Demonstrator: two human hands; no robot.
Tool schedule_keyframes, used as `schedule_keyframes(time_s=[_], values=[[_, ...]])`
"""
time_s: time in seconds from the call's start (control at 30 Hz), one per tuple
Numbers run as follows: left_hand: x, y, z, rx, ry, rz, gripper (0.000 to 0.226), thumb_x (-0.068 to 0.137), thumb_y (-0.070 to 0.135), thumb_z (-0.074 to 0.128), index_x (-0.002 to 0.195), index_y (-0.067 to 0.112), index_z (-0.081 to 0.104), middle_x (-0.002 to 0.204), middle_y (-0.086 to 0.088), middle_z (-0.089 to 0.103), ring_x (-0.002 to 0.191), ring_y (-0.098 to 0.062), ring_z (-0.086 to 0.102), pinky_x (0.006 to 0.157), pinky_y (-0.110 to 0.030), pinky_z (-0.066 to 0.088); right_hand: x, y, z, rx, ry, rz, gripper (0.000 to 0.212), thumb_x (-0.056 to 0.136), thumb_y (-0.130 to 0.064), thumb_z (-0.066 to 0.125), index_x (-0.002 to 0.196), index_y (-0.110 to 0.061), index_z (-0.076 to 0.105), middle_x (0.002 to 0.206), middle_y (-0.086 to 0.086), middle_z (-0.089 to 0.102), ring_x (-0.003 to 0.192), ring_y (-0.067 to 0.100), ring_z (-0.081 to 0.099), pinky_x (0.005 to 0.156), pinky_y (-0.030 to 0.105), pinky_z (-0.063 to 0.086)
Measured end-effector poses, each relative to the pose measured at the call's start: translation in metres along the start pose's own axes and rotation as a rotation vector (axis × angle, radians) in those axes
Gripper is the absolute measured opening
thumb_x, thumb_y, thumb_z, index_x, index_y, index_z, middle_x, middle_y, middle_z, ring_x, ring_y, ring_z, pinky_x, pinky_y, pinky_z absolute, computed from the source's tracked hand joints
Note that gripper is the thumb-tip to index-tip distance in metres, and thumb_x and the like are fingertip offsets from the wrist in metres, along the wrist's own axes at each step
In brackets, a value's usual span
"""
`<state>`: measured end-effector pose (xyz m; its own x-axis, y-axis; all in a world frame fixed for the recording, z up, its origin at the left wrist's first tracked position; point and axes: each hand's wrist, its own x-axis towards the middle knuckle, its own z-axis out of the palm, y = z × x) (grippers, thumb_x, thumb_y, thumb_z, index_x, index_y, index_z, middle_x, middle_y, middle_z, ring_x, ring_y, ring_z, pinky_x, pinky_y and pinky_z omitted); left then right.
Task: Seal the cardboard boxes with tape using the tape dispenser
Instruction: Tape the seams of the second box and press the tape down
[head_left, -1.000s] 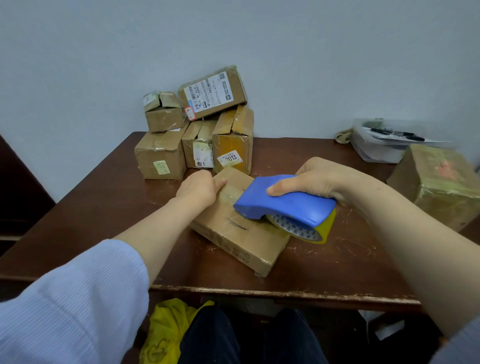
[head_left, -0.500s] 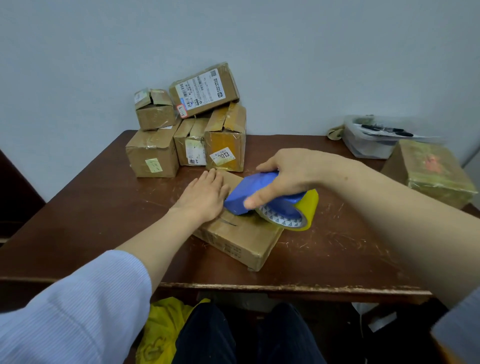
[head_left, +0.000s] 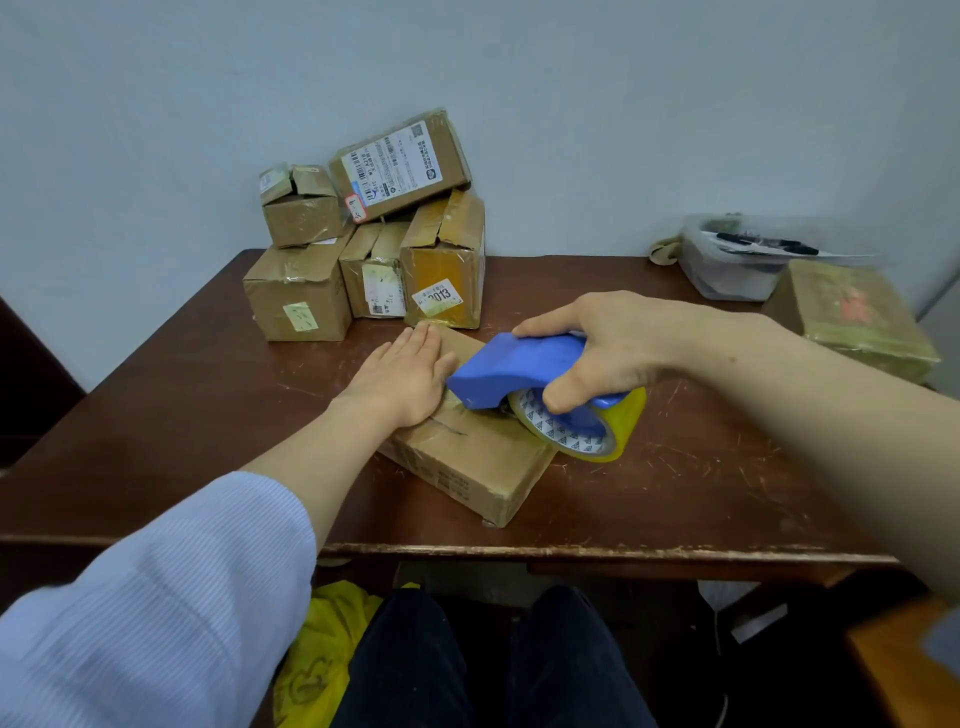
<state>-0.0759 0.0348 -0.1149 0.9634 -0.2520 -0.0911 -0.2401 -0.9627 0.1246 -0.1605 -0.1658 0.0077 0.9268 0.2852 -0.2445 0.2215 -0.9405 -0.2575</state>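
Nearest, below the counter's near edge, are dark-trousered knees (head_left: 415, 670) with a yellow bag (head_left: 317, 644) beside them. A pale blue ribbed sleeve (head_left: 156, 597) covers the left forearm that reaches in over that edge.

The brown wooden counter (head_left: 675, 499) is scratched. A flat cardboard box (head_left: 483, 462) lies on it near the middle of the near edge, turned at an angle, one corner almost at the edge. The left hand (head_left: 400, 379) lies flat, palm down, on the far half of the box top, fingers straight and together.

Just beside it, the right hand (head_left: 608, 348) grips the blue tape dispenser (head_left: 514, 364), its fingers over the handle and its thumb curled onto the side. The dispenser's nose is down on the box top. Its yellow tape roll (head_left: 587, 431) hangs past the box's right side, above the counter.

Further back, a pile of cardboard boxes (head_left: 311, 296) stands at the far edge, against the wall. The top one (head_left: 400, 166) is tilted and bears a shipping label.

A parcel in greenish wrap (head_left: 852, 317) sits by the right edge. Behind it, at the far right corner, is a clear plastic container (head_left: 737, 270).
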Motion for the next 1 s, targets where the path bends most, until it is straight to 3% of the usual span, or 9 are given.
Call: schedule_keyframes(time_s=[0.17,0.3,0.43,0.53,0.63,0.73,0.87,1.0], values=[[0.000,0.001,0.000,0.012,-0.011,0.011,0.060,0.101,0.045,0.009,0.153,0.016,-0.001,0.160,-0.001,-0.005,0.147,-0.015,-0.001,0.120,-0.036,0.004,-0.020,0.016,-0.005,0.052,-0.034,0.042,0.071,0.074,-0.038,0.071,0.138,-0.045,0.042,0.135,-0.016,0.046,0.097,0.012,0.050,0.067,0.017,0.038],[-0.003,0.003,-0.002,0.019,-0.018,0.005,0.066,0.099,0.053,0.010,0.152,0.016,-0.002,0.160,-0.001,-0.005,0.147,-0.014,-0.002,0.120,-0.036,0.002,-0.036,0.025,0.000,0.063,-0.036,0.073,0.070,0.076,-0.037,0.071,0.138,-0.048,0.040,0.123,-0.017,0.047,0.078,0.002,0.049,0.059,0.013,0.033],[-0.008,0.014,-0.002,0.075,-0.030,-0.070,0.087,0.089,0.070,0.011,0.152,0.013,-0.005,0.160,-0.004,-0.007,0.147,-0.017,-0.005,0.119,-0.038,-0.002,-0.035,0.021,0.008,0.043,-0.018,0.072,0.072,0.074,-0.042,0.071,0.139,-0.046,0.040,0.128,-0.016,0.048,0.093,0.011,0.051,0.070,0.021,0.038],[-0.006,0.028,-0.001,0.158,0.017,-0.031,0.076,0.097,0.058,0.016,0.152,0.007,0.003,0.160,-0.009,0.001,0.147,-0.022,0.000,0.119,-0.038,0.005,-0.032,0.019,0.008,0.053,0.002,0.076,0.072,0.071,-0.045,0.071,0.137,-0.045,0.043,0.133,-0.016,0.048,0.103,0.014,0.052,0.082,0.028,0.043],[-0.009,0.033,0.001,0.033,-0.052,0.006,0.075,0.098,0.054,0.018,0.151,0.007,-0.005,0.159,-0.010,-0.010,0.147,-0.021,-0.009,0.119,-0.035,-0.001,-0.029,0.017,0.007,0.054,-0.007,0.078,0.072,0.069,-0.046,0.072,0.136,-0.045,0.044,0.133,-0.016,0.049,0.108,0.016,0.053,0.090,0.031,0.046],[-0.015,0.032,0.000,0.029,-0.118,0.004,0.082,0.094,0.061,0.018,0.150,0.010,-0.014,0.157,-0.009,-0.021,0.145,-0.020,-0.018,0.119,-0.035,-0.006,-0.029,0.018,0.008,0.068,-0.014,0.085,0.072,0.069,-0.046,0.073,0.136,-0.045,0.044,0.134,-0.016,0.049,0.109,0.015,0.053,0.089,0.029,0.045],[-0.015,0.033,0.000,0.020,-0.099,0.016,0.078,0.095,0.059,0.016,0.151,0.012,-0.012,0.158,-0.009,-0.018,0.146,-0.020,-0.016,0.119,-0.036,-0.005,-0.030,0.020,0.010,0.096,-0.014,0.092,0.071,0.070,-0.045,0.073,0.136,-0.045,0.044,0.132,-0.016,0.049,0.104,0.014,0.054,0.081,0.025,0.041],[-0.018,0.037,0.005,0.063,-0.003,0.221,0.057,0.102,0.044,0.012,0.152,0.022,-0.004,0.160,0.003,-0.009,0.146,-0.012,-0.009,0.118,-0.036,-0.006,-0.032,0.019,0.011,0.066,0.003,0.086,0.073,0.070,-0.047,0.072,0.137,-0.045,0.043,0.133,-0.015,0.049,0.105,0.015,0.052,0.083,0.026,0.043]])
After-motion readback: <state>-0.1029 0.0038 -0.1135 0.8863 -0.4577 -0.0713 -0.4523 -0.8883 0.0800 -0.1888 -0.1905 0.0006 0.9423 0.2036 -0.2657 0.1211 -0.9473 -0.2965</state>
